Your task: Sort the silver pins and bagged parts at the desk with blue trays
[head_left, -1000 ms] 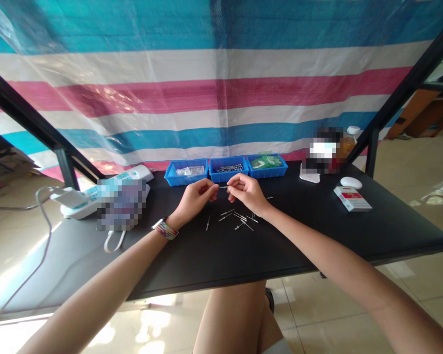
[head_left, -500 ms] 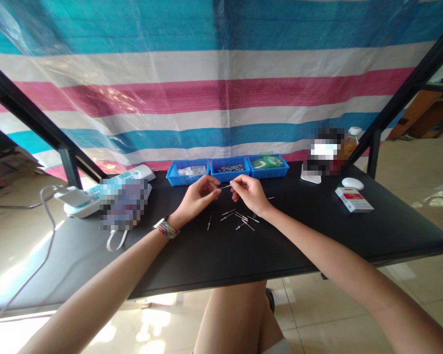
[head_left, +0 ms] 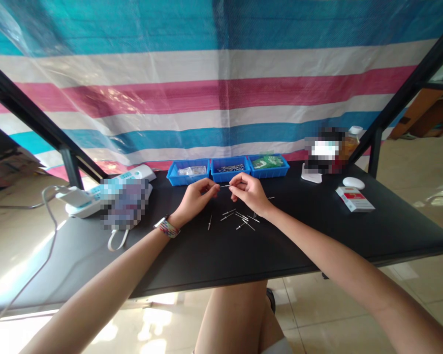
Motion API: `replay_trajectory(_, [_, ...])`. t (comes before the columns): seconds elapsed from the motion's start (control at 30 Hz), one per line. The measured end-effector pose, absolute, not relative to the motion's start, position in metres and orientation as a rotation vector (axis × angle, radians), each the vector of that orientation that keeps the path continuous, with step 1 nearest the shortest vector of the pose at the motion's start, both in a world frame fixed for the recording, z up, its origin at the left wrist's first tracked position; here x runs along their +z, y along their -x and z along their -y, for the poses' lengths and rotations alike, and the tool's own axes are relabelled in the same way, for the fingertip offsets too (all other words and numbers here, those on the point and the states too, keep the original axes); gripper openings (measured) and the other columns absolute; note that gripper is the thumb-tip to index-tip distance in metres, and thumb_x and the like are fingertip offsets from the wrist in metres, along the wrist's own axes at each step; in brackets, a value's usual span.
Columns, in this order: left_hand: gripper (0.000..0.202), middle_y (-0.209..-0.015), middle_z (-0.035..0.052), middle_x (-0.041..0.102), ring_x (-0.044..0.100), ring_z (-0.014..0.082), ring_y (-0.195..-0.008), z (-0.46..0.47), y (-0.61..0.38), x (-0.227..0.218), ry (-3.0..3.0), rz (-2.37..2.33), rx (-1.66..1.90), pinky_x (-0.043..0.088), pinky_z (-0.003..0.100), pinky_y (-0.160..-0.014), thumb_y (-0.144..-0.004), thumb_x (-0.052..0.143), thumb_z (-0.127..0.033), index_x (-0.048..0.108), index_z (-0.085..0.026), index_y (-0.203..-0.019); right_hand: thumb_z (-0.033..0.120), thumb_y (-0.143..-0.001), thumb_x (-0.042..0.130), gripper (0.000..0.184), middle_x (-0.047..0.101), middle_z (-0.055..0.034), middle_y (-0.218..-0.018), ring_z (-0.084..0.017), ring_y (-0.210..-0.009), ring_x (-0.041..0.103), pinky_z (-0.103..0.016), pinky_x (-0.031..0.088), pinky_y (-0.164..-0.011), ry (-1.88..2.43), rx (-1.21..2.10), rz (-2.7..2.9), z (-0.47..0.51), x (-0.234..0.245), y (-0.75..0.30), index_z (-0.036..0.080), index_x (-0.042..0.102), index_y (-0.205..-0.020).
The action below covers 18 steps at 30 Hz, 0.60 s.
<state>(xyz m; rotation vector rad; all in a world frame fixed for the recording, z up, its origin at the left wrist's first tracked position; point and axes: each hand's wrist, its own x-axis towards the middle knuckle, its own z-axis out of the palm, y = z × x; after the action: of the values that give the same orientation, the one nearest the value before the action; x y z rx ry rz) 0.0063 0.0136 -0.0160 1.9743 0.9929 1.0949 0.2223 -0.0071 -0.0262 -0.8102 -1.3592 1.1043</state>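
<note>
A thin silver pop rivet [head_left: 225, 186] spans the gap between my hands, held level just above the black table. My left hand [head_left: 198, 196] pinches one end between thumb and fingertips. The other end is gripped by the thumb and forefinger of my right hand [head_left: 249, 191]. Below them, several loose pop rivets [head_left: 245, 219] lie scattered on the tabletop, and one rivet [head_left: 209, 222] lies apart to the left. More rivets fill the middle blue bin [head_left: 229, 175] behind my hands.
A left blue bin [head_left: 189, 180] holds clear plastic bags; a right blue bin [head_left: 268, 172] holds a green bag. A power strip [head_left: 84, 209] with a cable stands at left. A small carton [head_left: 355, 200] and a white rounded object [head_left: 353, 183] lie at right.
My left fingertips have closed onto the free end of the rivet, which now lies more level between both hands. The loose rivets have not moved.
</note>
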Motion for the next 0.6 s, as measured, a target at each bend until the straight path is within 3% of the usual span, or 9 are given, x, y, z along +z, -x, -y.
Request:
replay_trajectory(0.23, [0.046, -0.075, 0.0035, 0.070, 0.064, 0.0182, -0.072, -0.016, -0.005, -0.019, -1.981, -0.990, 1.056, 0.049, 0.029, -0.069, -0.100, 0.063, -0.060, 0.068, -0.019, -0.082, 0.034, -0.080, 0.077, 0.018, 0.065, 0.0021, -0.072, -0.014, -0.057, 0.066, -0.026, 0.054, -0.053, 0.891, 1.037, 1.438, 0.006, -0.026, -0.224, 0.021, 0.064, -0.083])
replay_trajectory(0.33, [0.044, -0.076, 0.0036, 0.070, 0.065, 0.0185, -0.073, -0.015, -0.005, -0.016, -1.954, -0.975, 1.045, 0.051, 0.030, -0.071, -0.101, 0.060, -0.058, 0.070, -0.018, -0.086, 0.038, -0.084, 0.075, 0.018, 0.073, -0.0022, -0.083, -0.015, -0.055, 0.064, -0.028, 0.051, -0.050, 1.006, 0.818, 1.414, -0.006, -0.020, -0.232, 0.021, 0.070, -0.087])
replay_trajectory(0.4, [0.037, -0.079, 0.0037, 0.070, 0.065, 0.0187, -0.074, -0.012, -0.005, -0.013, -2.008, -0.940, 0.988, 0.051, 0.030, -0.071, -0.100, 0.063, -0.053, 0.071, -0.019, -0.088, 0.039, -0.087, 0.073, 0.020, 0.078, -0.0061, -0.096, -0.019, -0.066, 0.068, -0.031, 0.054, -0.056, 1.078, 0.594, 1.410, -0.016, -0.016, -0.241, 0.021, 0.076, -0.097])
replay_trajectory(0.5, [0.023, -0.090, 0.0059, 0.073, 0.066, 0.0194, -0.078, -0.008, -0.006, -0.010, -2.210, -0.830, 0.823, 0.054, 0.031, -0.075, -0.094, 0.071, -0.042, 0.076, -0.020, -0.091, 0.030, -0.087, 0.071, 0.025, 0.078, -0.0098, -0.109, -0.027, -0.093, 0.071, -0.038, 0.059, -0.077, 1.140, 0.294, 1.530, -0.028, -0.013, -0.256, 0.022, 0.080, -0.110])
replay_trajectory(0.6, [0.019, -0.100, 0.0076, 0.073, 0.067, 0.0206, -0.084, -0.003, -0.009, -0.010, -2.363, -0.749, 0.680, 0.056, 0.033, -0.078, -0.091, 0.075, -0.037, 0.081, -0.022, -0.101, 0.020, -0.089, 0.062, 0.025, 0.075, -0.0101, -0.104, -0.025, -0.092, 0.069, -0.038, 0.056, -0.083, 1.194, 0.137, 1.545, -0.031, -0.016, -0.268, 0.021, 0.081, -0.106])
